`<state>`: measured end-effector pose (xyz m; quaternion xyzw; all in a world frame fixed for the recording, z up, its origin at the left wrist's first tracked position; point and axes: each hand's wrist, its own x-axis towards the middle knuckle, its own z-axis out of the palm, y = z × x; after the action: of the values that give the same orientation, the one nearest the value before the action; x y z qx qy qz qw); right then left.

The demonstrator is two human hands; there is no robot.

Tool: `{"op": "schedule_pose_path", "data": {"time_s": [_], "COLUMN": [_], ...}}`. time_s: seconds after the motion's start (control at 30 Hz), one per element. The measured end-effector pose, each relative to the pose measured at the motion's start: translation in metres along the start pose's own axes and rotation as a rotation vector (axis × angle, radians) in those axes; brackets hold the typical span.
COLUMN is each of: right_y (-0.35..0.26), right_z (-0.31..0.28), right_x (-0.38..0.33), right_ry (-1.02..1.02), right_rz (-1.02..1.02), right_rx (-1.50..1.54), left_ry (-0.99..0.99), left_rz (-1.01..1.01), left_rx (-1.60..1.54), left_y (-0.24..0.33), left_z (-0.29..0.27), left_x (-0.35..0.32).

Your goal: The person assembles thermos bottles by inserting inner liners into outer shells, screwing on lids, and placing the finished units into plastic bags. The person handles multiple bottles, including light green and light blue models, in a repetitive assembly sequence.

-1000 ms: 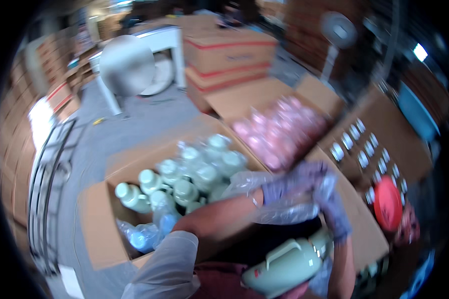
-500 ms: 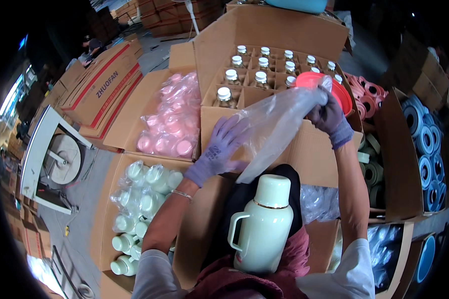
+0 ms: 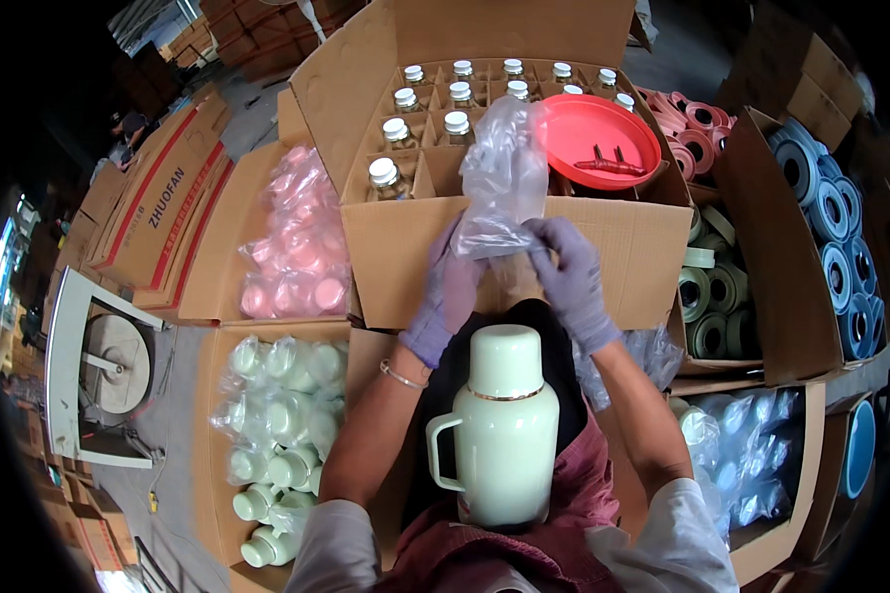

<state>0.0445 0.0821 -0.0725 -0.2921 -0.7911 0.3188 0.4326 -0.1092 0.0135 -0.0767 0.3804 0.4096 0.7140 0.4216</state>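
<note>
Left hand (image 3: 447, 299) and right hand (image 3: 574, 284) — partly curled — pinch 1 clear plastic bag (image 3: 505, 168).

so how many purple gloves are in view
2: one on the left hand, one on the right hand, both at the near end of the translucent plastic bag. Others may be hidden.

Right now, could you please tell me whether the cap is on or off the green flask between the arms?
On: the pale green cap covers the top of the flask, meeting it at a gold ring.
</note>
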Motion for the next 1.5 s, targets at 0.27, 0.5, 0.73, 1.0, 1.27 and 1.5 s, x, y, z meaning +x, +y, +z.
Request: {"op": "schedule_pose_path", "data": {"time_s": [0.27,0.5,0.73,1.0,1.27,1.5], "right_y": [0.015,0.079,-0.031,-0.070,-0.060,-0.040], "right_z": [0.013,-0.010,-0.025,-0.051,-0.034,-0.033], "right_x": [-0.002,-0.060,-0.169,-0.230,-0.269,-0.242], "right_ry": [-0.282,-0.098,0.057,0.103,0.162,0.089], "right_rz": [0.452,0.139,-0.155,-0.178,0.071,-0.068], "right_rx": [0.961,-0.734,-0.321,-0.442,-0.566,-0.609], "left_ry": [-0.153,0.010,-0.092,-0.440,-0.306,-0.385], "left_rz": [0.066,0.377,-0.081,0.033,-0.071,0.035], "left_rx": [0.949,0.970,0.594,0.905,0.909,1.039], "left_y": [-0.022,-0.007,0.043,0.073,0.051,0.058], "left_z": [-0.024,-0.068,-0.075,-0.085,-0.059,-0.078], "left_x": [-0.020,-0.080,-0.205,-0.282,-0.252,-0.245]}}
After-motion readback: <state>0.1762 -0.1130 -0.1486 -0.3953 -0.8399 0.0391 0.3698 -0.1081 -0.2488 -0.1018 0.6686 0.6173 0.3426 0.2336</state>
